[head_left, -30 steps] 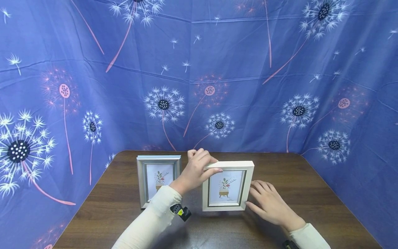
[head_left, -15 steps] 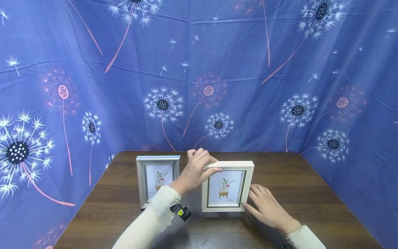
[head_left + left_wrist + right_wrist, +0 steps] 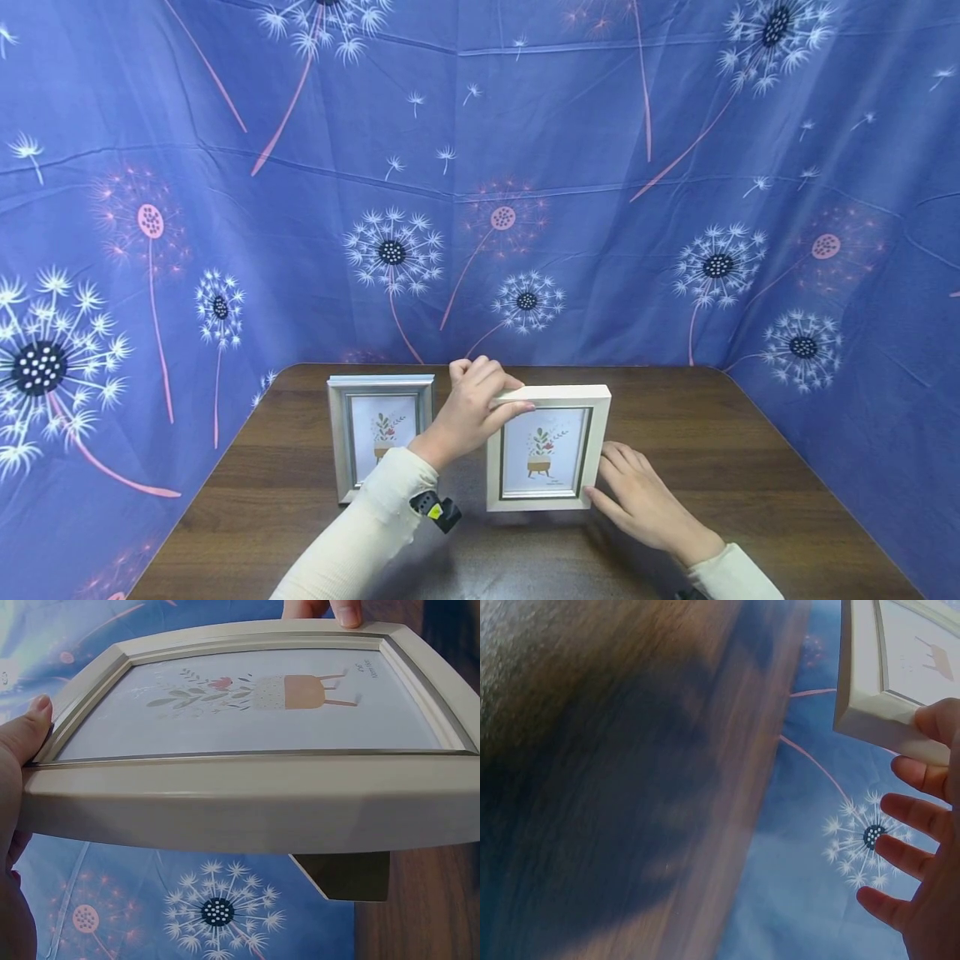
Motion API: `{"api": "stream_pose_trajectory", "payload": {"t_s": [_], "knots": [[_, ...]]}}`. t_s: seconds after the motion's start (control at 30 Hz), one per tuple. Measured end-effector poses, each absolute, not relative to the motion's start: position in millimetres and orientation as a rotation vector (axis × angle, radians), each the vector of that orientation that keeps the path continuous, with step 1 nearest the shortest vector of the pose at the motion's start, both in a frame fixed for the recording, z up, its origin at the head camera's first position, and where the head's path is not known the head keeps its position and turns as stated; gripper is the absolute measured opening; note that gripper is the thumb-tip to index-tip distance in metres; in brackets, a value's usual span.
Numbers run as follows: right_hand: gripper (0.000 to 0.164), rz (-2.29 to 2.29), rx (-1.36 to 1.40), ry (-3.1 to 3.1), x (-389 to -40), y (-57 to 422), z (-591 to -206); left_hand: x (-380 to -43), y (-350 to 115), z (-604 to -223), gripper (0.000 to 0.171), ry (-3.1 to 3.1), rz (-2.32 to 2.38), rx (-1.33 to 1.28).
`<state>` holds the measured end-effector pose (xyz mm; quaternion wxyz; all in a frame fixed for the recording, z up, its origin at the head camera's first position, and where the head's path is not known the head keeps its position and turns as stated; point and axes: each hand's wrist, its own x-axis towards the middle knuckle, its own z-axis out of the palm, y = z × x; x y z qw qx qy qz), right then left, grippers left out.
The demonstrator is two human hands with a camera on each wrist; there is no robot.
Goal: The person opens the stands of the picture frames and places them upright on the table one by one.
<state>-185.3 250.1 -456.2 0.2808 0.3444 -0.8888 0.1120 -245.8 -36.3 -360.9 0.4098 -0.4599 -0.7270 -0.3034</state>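
Note:
A cream picture frame (image 3: pixel 549 503) with a potted-plant print faces me upright in the head view; its lower edge appears raised off the table. My left hand (image 3: pixel 472 410) grips its upper left corner, thumb on the front and fingers behind. At the lower right side, my right hand (image 3: pixel 648 504) pinches the frame between thumb (image 3: pixel 936 720) and index finger, while the other fingers stay spread apart. A dark support leg (image 3: pixel 349 876) sticks out behind the frame in the left wrist view. To the left stands a silver-grey picture frame (image 3: pixel 341 442), partly hidden by my left arm.
Both frames are over a brown wooden table (image 3: pixel 712 417). Blue cloth (image 3: pixel 600 250) printed with dandelions hangs behind and along both sides. A black watch-like band (image 3: pixel 437 510) is on my left wrist.
My right hand has moved slightly left, bringing its thumb onto the cream frame's lower right edge. The left hand and the silver-grey frame stay nearly where they were.

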Motion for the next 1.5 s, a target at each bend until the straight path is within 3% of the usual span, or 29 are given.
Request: {"api": "stream_pose_trajectory", "payload": {"t_s": [1.5], "knots": [[0.020,0.365,0.723,-2.600,-200,226,-451,-271,-38,-363,0.023,-1.987,-0.434,-0.893]]}}
